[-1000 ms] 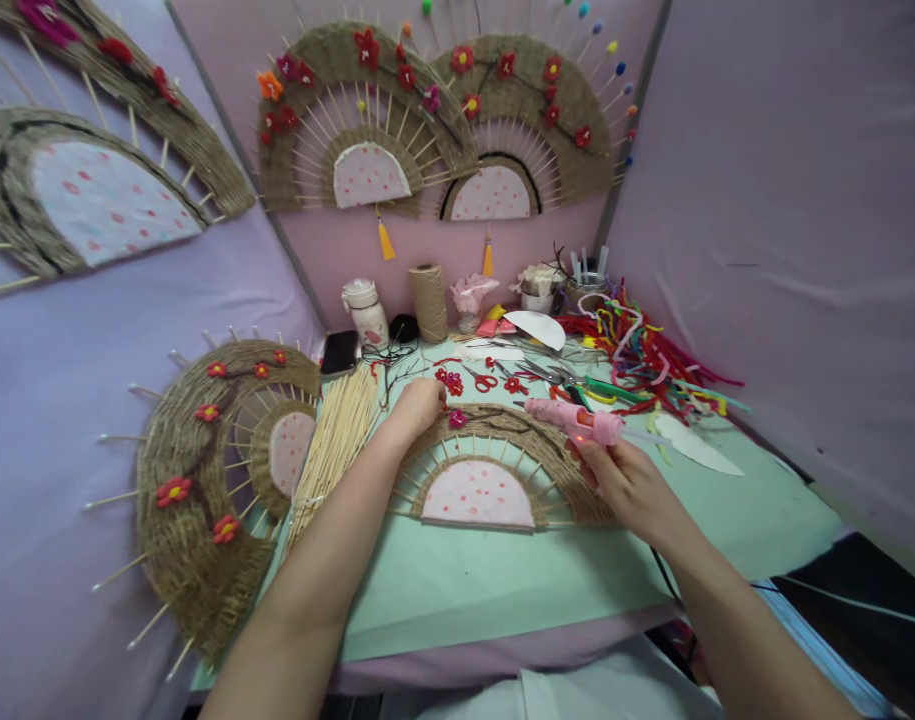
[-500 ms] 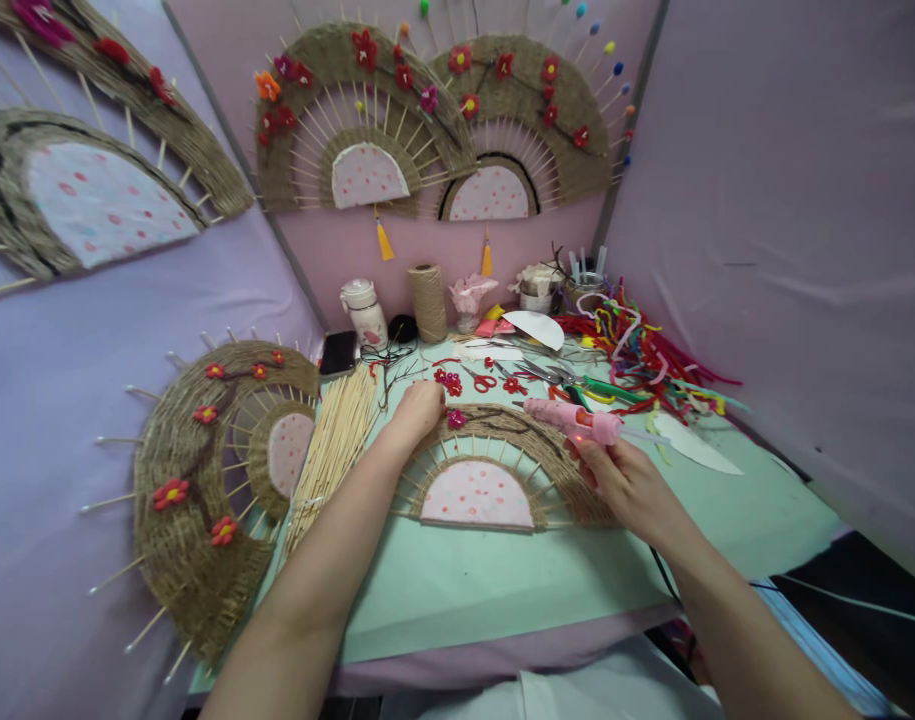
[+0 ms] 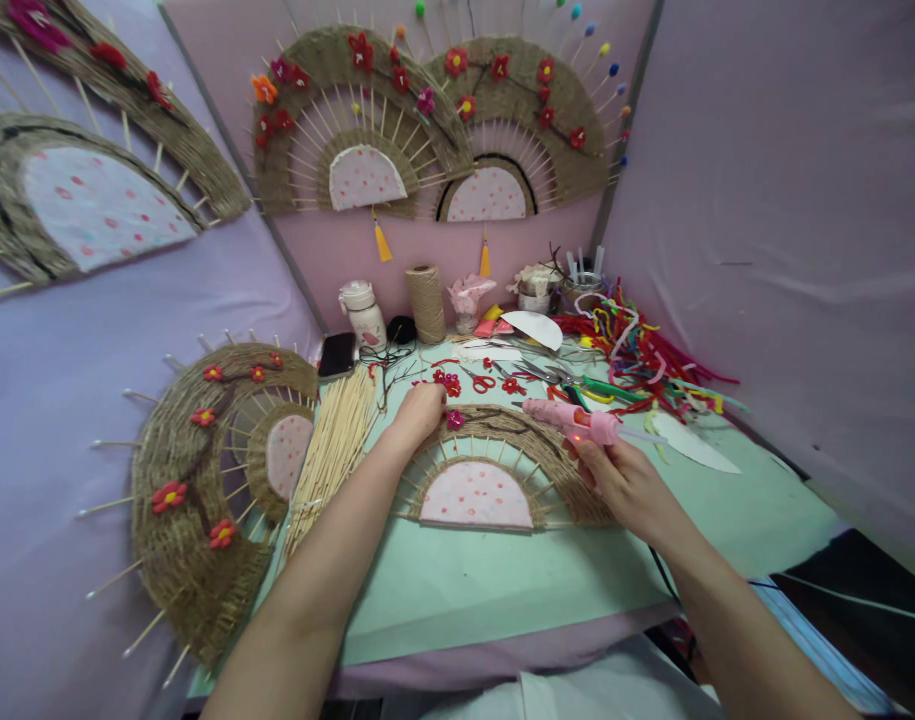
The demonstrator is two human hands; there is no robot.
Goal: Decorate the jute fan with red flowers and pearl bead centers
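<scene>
A twine-woven fan (image 3: 551,440) lies on the green-covered table, with thin sticks and a dotted half-round centre (image 3: 478,495). On its upper band sit a dark branch and a magenta flower (image 3: 455,420). My left hand (image 3: 421,412) is closed at the band's upper left edge, beside that flower; its fingertips are mostly hidden, and I cannot make out what they hold. My right hand (image 3: 620,478) grips a pink glue gun (image 3: 569,418) over the right side of the fan, its nozzle pointing left. Several red fuzzy flowers (image 3: 449,384) lie just behind the fan.
Left of my arm lie a bundle of thin sticks (image 3: 333,440) and another flowered fan (image 3: 172,440). Red-handled scissors (image 3: 484,382), pliers (image 3: 603,386) and a heap of pipe cleaners (image 3: 637,340) are behind and right. A twine spool (image 3: 425,305) and a bottle (image 3: 363,318) stand at the back.
Both hands, the glue gun and the fan stay almost exactly where they were. The view has shifted very slightly.
</scene>
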